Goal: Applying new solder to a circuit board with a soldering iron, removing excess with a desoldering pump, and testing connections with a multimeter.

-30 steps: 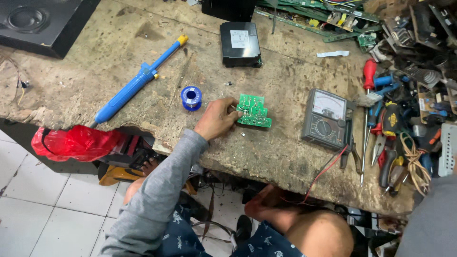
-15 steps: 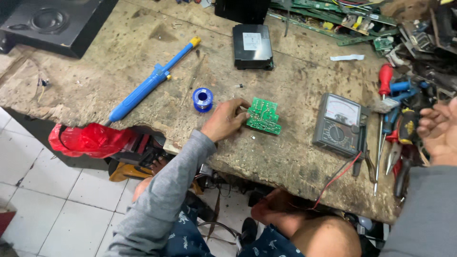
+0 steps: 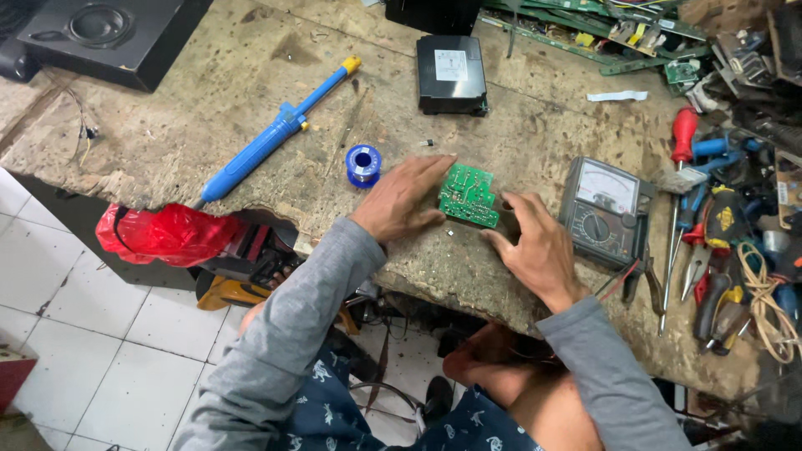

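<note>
**Both hands at the green circuit board**

A small green rectangular circuit board (image 3: 469, 195) lies flat on the worn, stained wooden table (image 3: 209, 125), close to its near edge. The left hand (image 3: 403, 200) rests open beside the board's left side, fingers stretched out and touching its edge. The right hand (image 3: 535, 242) lies at the board's right side, fingers loosely spread, its fingertips just beside the corner; neither hand grips anything. Left of the left hand stands a blue spool of solder wire (image 3: 363, 164), and beyond it a long blue desoldering pump with a yellow tip (image 3: 276, 134). Right of the right hand sits a grey analogue multimeter (image 3: 603, 209). Toward the far edge lies a flat black plastic box (image 3: 451, 75).
</note>
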